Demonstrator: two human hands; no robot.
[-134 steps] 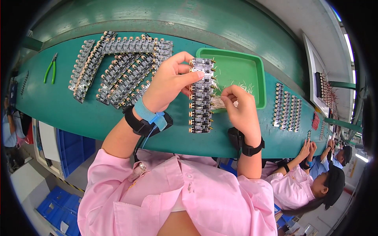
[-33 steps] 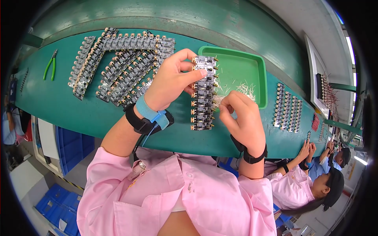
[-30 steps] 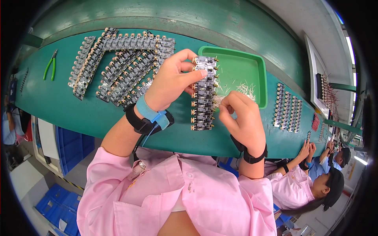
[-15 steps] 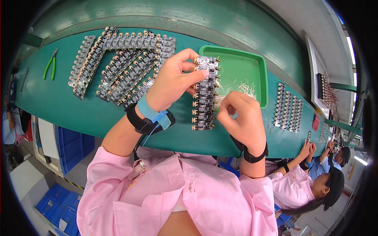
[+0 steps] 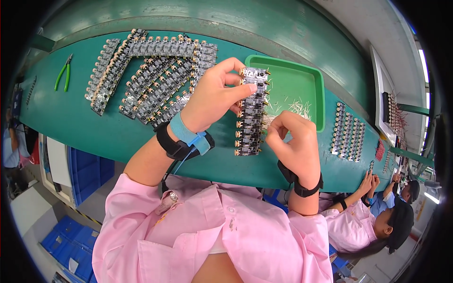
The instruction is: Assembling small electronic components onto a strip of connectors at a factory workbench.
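Observation:
My left hand [image 5: 211, 98] grips the upper part of a long strip of small circuit boards [image 5: 250, 123], thumb on its face. The strip is upright in view, with round copper-coloured parts along its left edge and brass-coloured pins along its right. My right hand [image 5: 296, 141] is closed in a pinch just right of the strip's lower half. Anything between those fingertips is too small or hidden to make out. Behind the hand, short thin white pieces [image 5: 299, 109] lie heaped in a green tray [image 5: 320, 101].
Several more circuit-board strips [image 5: 160, 47] lie, partly stacked, on the green table [image 5: 61, 115] at the left. Green-handled pliers [image 5: 62, 75] rest farther left. More strips [image 5: 347, 134] stand in rows right of the tray. A co-worker [image 5: 361, 217] sits at the right.
The whole view has shifted slightly, so the table's things appear a little farther right. My left hand keeps its grip on the strip, and my right hand stays pinched beside it.

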